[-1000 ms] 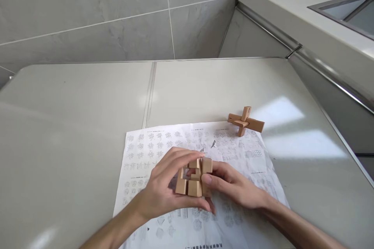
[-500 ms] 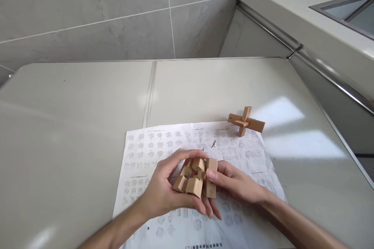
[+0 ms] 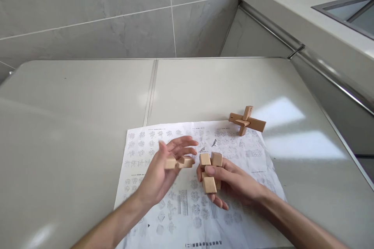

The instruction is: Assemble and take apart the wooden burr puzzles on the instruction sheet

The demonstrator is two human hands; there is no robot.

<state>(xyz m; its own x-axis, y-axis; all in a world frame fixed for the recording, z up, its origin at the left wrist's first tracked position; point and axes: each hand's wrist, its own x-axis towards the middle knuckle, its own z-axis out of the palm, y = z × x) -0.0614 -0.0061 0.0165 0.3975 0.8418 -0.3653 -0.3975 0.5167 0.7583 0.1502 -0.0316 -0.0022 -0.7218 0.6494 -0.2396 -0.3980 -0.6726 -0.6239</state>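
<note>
Across the palm and fingers of my left hand (image 3: pixel 160 177) lies a notched wooden puzzle block (image 3: pixel 186 162), held on its own, with some fingers stretched away from it. My right hand (image 3: pixel 233 181) grips several wooden puzzle blocks (image 3: pixel 209 185) bunched together, its thumb pressed over them. A small gap separates the two hands. Both are above a printed paper sheet (image 3: pixel 182 202) covered in small puzzle diagrams. Parts of the blocks in my right hand are hidden by the thumb and fingers.
An assembled wooden cross puzzle (image 3: pixel 247 121) rests by the sheet's far right corner. The glossy light table (image 3: pixel 73 132) has a seam running away from me. Behind it is a grey tiled wall (image 3: pixel 117 15), and a white counter (image 3: pixel 292 11) rises at the right.
My left hand has drawn away leftward with one notched block, leaving the other blocks in my right hand. The cross puzzle has stayed put.
</note>
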